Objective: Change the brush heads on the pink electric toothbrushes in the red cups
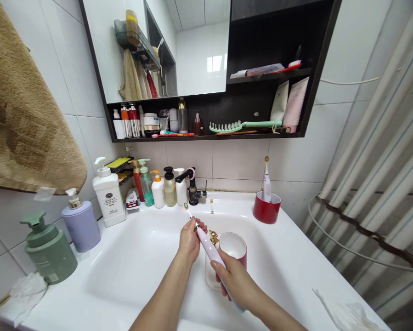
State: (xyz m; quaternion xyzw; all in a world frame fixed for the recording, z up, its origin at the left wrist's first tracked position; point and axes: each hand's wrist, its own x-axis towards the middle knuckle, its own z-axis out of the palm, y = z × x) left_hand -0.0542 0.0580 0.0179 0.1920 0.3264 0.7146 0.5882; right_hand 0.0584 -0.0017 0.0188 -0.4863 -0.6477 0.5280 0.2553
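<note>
My right hand (pixel 239 280) is wrapped round the pale pink handle of an electric toothbrush (pixel 208 243), which slants up to the left over the sink. At its upper end, my left hand (pixel 190 239) pinches the thin white neck of the brush head (pixel 189 212) between closed fingers. Whether head and handle are fully joined is hidden by the fingers. Beneath the toothbrush, a red cup (pixel 242 258) with a white inside stands in the basin, beside a pale flat object (pixel 211 278) and a gold-coloured piece (pixel 213 236), both partly covered.
Another brush head (pixel 212 207) stands on the ledge near the black faucet (pixel 193 188). At the right, a second red cup (pixel 266 214) holds another electric toothbrush (pixel 267 185). Several pump bottles (pixel 110 197) line the left and back edges. Crumpled tissue (pixel 351 317) lies right.
</note>
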